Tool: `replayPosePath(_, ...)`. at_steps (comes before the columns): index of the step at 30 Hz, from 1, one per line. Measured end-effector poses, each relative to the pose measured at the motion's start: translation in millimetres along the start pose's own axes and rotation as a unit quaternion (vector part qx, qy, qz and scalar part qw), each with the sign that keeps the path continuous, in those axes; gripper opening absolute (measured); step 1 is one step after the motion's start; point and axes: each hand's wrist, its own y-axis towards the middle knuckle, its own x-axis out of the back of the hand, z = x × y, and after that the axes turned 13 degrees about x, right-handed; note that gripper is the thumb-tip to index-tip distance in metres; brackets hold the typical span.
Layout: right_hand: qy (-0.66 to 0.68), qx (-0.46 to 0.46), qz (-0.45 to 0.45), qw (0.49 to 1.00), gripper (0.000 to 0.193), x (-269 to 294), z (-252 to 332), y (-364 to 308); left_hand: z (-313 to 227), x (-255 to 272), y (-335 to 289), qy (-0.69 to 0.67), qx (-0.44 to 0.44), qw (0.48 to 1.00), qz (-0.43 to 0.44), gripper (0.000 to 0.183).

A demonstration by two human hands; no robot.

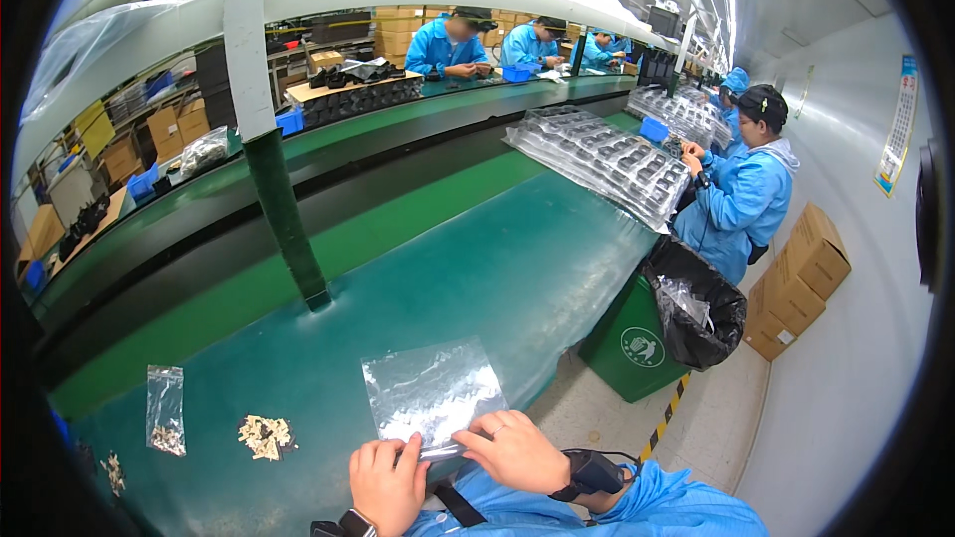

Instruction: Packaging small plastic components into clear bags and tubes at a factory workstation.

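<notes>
A clear plastic bag (434, 385) lies flat on the green table at the near edge, glare over it and small whitish pieces showing near its lower part. My left hand (386, 483) grips the bag's near edge at the left, its fingers bent. On the right corner of the same edge, my right hand (519, 451) has its thumb and fingers closed on the film. Left of the bag lies a loose heap of small cream and dark pieces (265, 437). Farther left is a small zip bag (166, 412) with similar pieces at its bottom.
A green bin (632, 343) with a black liner stands right of the table. Trays of black parts (607, 161) lie at the far right, near a co-worker in blue (741, 199). A post (284, 209) rises from the table. Cartons (796, 278) stand by the wall.
</notes>
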Motion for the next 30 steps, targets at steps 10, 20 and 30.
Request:
replayPosePath(10,-0.040,0.023,0.031,0.998,0.060,-24.5,32.1,7.3,-0.8,3.4,0.4,0.028,-0.006,0.999,-0.032,0.027)
replayPosePath(20,-0.053,0.013,0.078,0.996,0.079,-18.8,-2.3,35.8,3.6,-5.9,5.4,0.046,0.073,0.995,0.042,0.058)
replayPosePath(30,-0.119,0.032,0.079,0.989,0.085,-23.0,-54.2,95.5,15.2,-5.9,-6.6,-0.002,0.150,0.989,0.010,0.065)
